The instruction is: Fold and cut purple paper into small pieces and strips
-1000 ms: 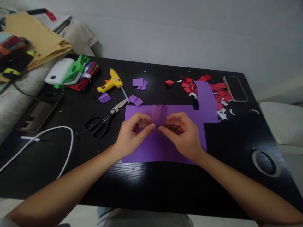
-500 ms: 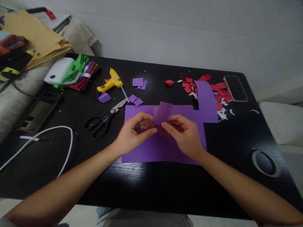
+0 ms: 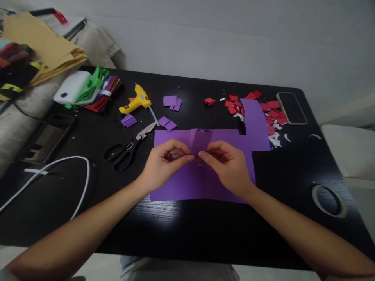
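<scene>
My left hand point(image 3: 164, 162) and my right hand point(image 3: 227, 164) meet over a large purple paper sheet point(image 3: 202, 179) on the black table point(image 3: 187, 226). Both pinch a small folded purple paper piece point(image 3: 200, 141) by its lower edge, thumbs and forefingers pressed on it. The piece stands up between the fingertips, above the sheet. Black-handled scissors point(image 3: 125, 148) lie just left of my left hand.
A yellow glue gun point(image 3: 136, 103) and several small purple squares point(image 3: 172, 102) lie behind the sheet. Red paper scraps point(image 3: 258, 107) and a phone point(image 3: 291, 108) sit at the back right. A white cable point(image 3: 58, 171), a tablet point(image 3: 47, 136) and coloured paper strips point(image 3: 99, 89) are on the left.
The small purple piece has been turned and refolded slightly between my fingers. Both hands stay in the same place over the sheet.
</scene>
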`<state>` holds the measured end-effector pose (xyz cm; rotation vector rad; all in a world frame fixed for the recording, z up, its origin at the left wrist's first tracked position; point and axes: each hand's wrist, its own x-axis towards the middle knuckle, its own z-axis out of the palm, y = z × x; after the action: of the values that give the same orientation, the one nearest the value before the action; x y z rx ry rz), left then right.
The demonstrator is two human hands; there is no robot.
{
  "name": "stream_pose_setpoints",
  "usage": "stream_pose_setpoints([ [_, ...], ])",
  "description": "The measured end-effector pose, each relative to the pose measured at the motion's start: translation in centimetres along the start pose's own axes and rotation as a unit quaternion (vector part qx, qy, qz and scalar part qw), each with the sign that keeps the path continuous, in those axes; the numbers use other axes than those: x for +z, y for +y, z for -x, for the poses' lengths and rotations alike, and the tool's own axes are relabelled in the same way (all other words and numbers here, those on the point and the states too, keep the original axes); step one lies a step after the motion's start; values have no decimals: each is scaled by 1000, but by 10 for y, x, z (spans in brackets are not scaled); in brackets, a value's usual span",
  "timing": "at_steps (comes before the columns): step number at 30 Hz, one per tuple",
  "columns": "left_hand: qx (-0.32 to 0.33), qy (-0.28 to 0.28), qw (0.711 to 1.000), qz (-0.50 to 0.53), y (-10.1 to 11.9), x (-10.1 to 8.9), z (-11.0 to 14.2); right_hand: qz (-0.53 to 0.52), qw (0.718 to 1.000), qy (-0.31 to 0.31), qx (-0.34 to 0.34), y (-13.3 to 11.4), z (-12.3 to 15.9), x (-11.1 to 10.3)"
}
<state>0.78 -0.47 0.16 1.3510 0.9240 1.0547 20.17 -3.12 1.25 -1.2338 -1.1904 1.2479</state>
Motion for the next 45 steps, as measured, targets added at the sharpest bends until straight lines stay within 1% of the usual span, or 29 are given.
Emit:
stream_pose_setpoints([
  [4,-7,6,1000,2,3,1,1,19,1000,11,-18,1,2,1],
  [9,-23,25,999,-6,4,1,3,30,999,11,-21,-2,4,2],
  [15,-29,30,999,-3,4,2,3,32,999,9,-16,0,5,3],
  [22,-46,21,999,9,2,2,1,40,999,10,-14,-1,4,3],
  [28,-71,8,996,59,-3,1,1,29,1000,7,-1,-1,3,3],
  [32,-69,3,996,58,-3,1,1,18,1000,3,8,-1,3,4],
  [39,-71,-11,995,73,-2,1,0,-5,999,-10,43,0,1,2],
  [45,-74,-18,993,86,-2,0,-1,-20,999,-6,47,0,0,2],
])
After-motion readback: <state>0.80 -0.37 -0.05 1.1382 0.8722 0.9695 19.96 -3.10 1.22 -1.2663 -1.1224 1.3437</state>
